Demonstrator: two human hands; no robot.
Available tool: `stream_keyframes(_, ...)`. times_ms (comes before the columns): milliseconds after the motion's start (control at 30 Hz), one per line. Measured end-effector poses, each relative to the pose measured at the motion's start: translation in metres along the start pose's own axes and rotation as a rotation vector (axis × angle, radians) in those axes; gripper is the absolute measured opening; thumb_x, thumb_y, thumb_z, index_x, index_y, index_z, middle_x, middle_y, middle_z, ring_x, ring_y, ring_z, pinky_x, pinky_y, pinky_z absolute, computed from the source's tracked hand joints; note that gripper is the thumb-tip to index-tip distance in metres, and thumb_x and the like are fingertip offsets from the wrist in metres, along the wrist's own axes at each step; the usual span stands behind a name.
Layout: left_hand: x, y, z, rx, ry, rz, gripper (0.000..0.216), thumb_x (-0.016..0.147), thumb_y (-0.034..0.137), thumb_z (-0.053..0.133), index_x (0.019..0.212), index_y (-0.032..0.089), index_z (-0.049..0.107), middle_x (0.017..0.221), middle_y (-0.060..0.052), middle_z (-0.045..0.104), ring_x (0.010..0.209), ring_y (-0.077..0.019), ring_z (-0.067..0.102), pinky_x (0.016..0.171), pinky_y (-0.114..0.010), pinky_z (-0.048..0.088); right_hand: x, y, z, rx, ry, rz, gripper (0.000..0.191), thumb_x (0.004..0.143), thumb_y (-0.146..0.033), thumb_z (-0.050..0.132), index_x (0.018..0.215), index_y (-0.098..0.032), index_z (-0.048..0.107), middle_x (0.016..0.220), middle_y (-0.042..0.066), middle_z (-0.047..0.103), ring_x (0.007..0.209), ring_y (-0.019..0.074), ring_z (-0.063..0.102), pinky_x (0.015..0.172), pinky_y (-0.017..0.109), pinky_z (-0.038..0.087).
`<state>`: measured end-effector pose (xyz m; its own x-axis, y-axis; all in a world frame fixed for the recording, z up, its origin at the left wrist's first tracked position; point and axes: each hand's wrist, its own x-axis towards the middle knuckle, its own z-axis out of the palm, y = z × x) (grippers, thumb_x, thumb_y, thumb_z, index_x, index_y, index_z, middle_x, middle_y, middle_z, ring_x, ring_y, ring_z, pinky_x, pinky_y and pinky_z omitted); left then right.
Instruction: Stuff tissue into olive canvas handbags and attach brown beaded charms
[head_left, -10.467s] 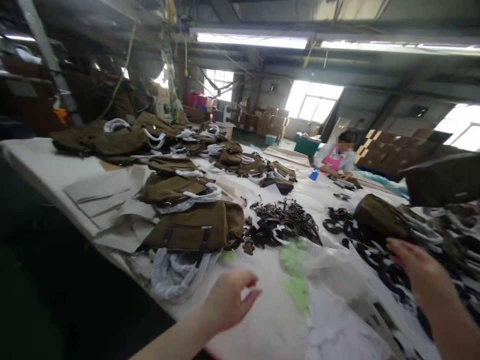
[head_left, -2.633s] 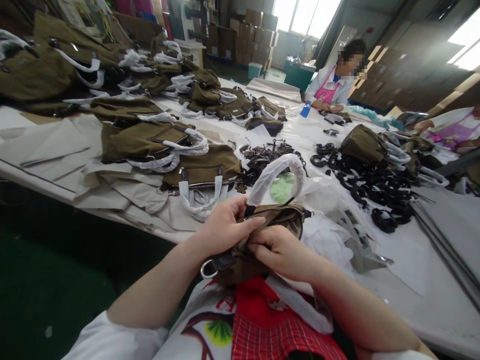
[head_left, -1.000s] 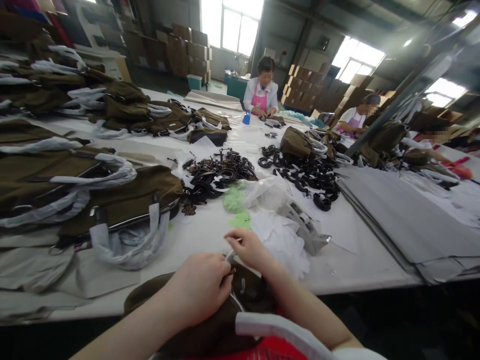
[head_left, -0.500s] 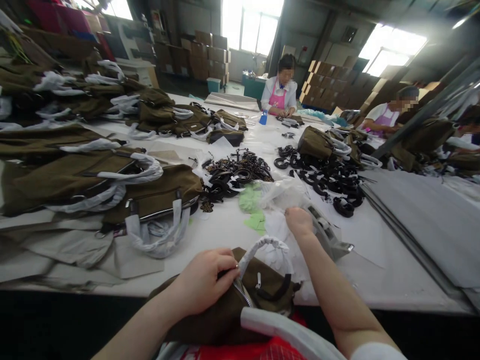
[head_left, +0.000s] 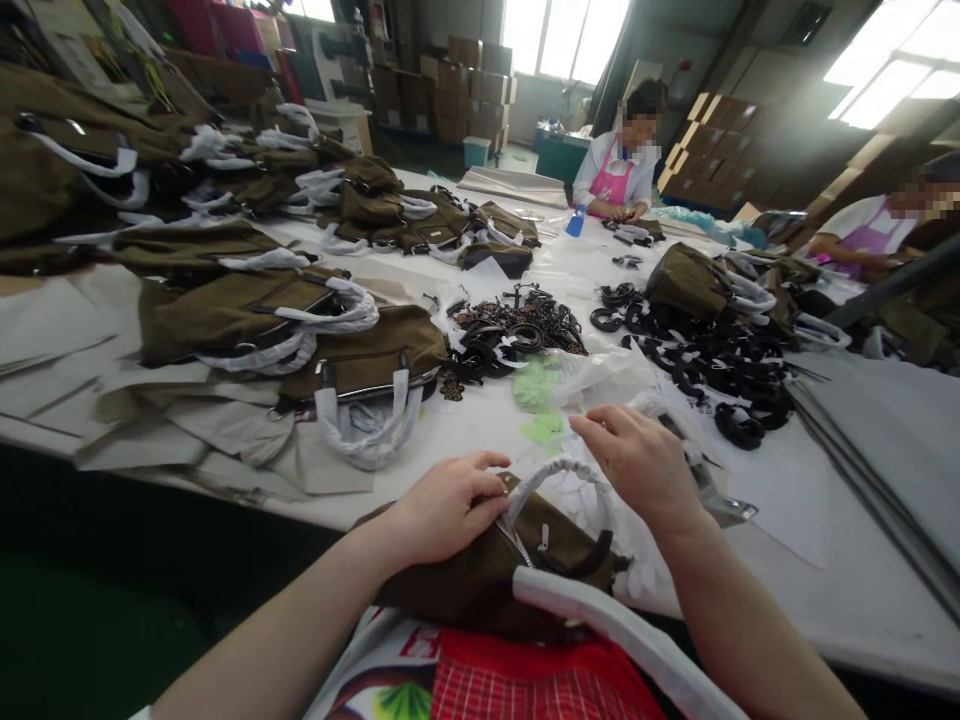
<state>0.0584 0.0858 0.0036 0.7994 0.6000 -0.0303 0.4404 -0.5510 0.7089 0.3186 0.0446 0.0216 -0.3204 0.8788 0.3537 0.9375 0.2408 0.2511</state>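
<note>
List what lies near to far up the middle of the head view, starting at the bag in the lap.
Olive bag gripped by the left hand → green paper scraps → heap of dark metal fittings → small blue object → person in a pink apron → stacked cardboard boxes.

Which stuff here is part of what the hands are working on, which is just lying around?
In hand:
left hand gripping olive bag at its zipper; right hand open over its wrapped handle.

Lying about:
other bags, black rings, metal fittings, green scraps, grey sheets.
</note>
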Motion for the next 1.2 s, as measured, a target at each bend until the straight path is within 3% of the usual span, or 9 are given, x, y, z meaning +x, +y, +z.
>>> stream_keyframes(267, -0.006, 0.001, 0.003, -0.033, 0.034, 0.002, 0.028, 0.092, 0.026, 0.05, 0.081, 0.019, 0.075, 0.082, -0.005, 0.074, 0.078, -0.016, 0.066, 0.074, -0.024, 0.049, 0.01, -0.008, -0.001, -0.002, -0.026, -0.069, 0.026, 0.095, -0.016, 0.049, 0.11, -0.025, 0.069, 0.099, 0.004, 0.069, 0.082, 0.0167, 0.057, 0.067, 0.028, 0.035)
stream_keyframes(467, -0.019, 0.005, 0.001, -0.057, 0.084, -0.038, 0.026, 0.091, 0.024, 0.051, 0.081, 0.019, 0.075, 0.081, -0.005, 0.074, 0.076, -0.0162, 0.066, 0.074, -0.024, 0.048, 0.016, 0.041, 0.041, 0.002, -0.158, 0.328, 0.021, 0.089, -0.02, 0.057, 0.104, -0.021, 0.072, 0.104, 0.009, 0.069, 0.081, 0.02, 0.062, 0.064, 0.029, 0.039)
stream_keyframes(533, -0.021, 0.004, 0.002, -0.074, 0.119, -0.032, 0.026, 0.091, 0.024, 0.051, 0.08, 0.019, 0.074, 0.082, -0.005, 0.074, 0.078, -0.0163, 0.066, 0.076, -0.025, 0.049, 0.013, 0.052, 0.048, 0.082, -0.111, 0.487, 0.027, 0.085, -0.022, 0.061, 0.109, -0.016, 0.07, 0.109, 0.013, 0.068, 0.077, 0.0204, 0.062, 0.063, 0.03, 0.042)
stream_keyframes(633, -0.021, 0.002, 0.003, -0.104, 0.142, -0.013, 0.026, 0.091, 0.023, 0.051, 0.078, 0.019, 0.073, 0.083, -0.004, 0.074, 0.078, -0.0164, 0.067, 0.077, -0.025, 0.049, 0.007, 0.047, 0.038, 0.514, -0.011, 0.69, 0.032, 0.087, -0.038, 0.058, 0.1, -0.012, 0.071, 0.086, 0.011, 0.07, 0.059, 0.0165, 0.058, 0.057, 0.029, 0.045)
stream_keyframes(733, -0.019, 0.002, 0.004, -0.117, 0.146, -0.004, 0.024, 0.091, 0.022, 0.052, 0.08, 0.019, 0.073, 0.085, -0.004, 0.074, 0.079, -0.0162, 0.067, 0.078, -0.025, 0.05, 0.007, 0.02, 0.016, 1.147, -0.293, 0.73, 0.042, 0.087, -0.051, 0.055, 0.089, -0.012, 0.072, 0.073, 0.008, 0.07, 0.045, 0.0113, 0.052, 0.044, 0.024, 0.042)
stream_keyframes(833, -0.016, 0.004, 0.005, -0.105, 0.134, 0.01, 0.024, 0.091, 0.023, 0.051, 0.08, 0.019, 0.073, 0.087, -0.004, 0.074, 0.081, -0.0161, 0.067, 0.078, -0.025, 0.049, 0.019, -0.014, 0.006, 1.539, -0.498, 0.704, 0.042, 0.081, -0.045, 0.067, 0.109, -0.014, 0.066, 0.103, 0.013, 0.072, 0.053, 0.0113, 0.061, 0.041, 0.022, 0.045)
stream_keyframes(933, -0.016, 0.005, 0.006, -0.088, 0.117, 0.021, 0.025, 0.092, 0.024, 0.051, 0.081, 0.019, 0.073, 0.087, -0.005, 0.073, 0.081, -0.0166, 0.066, 0.078, -0.026, 0.049, 0.034, -0.04, 0.01, 1.743, -0.289, 0.76, 0.04, 0.082, -0.047, 0.066, 0.106, -0.015, 0.064, 0.104, 0.011, 0.071, 0.056, 0.0104, 0.062, 0.044, 0.021, 0.048)
stream_keyframes(1100, -0.021, 0.003, 0.003, -0.176, 0.181, -0.007, 0.026, 0.093, 0.025, 0.051, 0.083, 0.019, 0.074, 0.091, -0.005, 0.073, 0.085, -0.0165, 0.065, 0.082, -0.026, 0.049, 0.035, -0.055, -0.002, 1.601, 0.134, 0.677, 0.039, 0.091, -0.053, 0.052, 0.081, -0.018, 0.064, 0.053, -0.004, 0.052, 0.041, 0.0074, 0.042, 0.039, 0.019, 0.032)
stream_keyframes(1200, -0.024, -0.002, 0.0, -0.311, 0.187, -0.048, 0.027, 0.093, 0.025, 0.051, 0.081, 0.018, 0.075, 0.092, -0.005, 0.072, 0.086, -0.0161, 0.066, 0.084, -0.026, 0.049, 0.023, -0.053, -0.027, 1.399, 0.12, 0.556, 0.047, 0.096, -0.048, 0.046, 0.06, -0.018, 0.055, 0.045, -0.005, 0.038, 0.043, 0.0081, 0.034, 0.043, 0.022, 0.028)
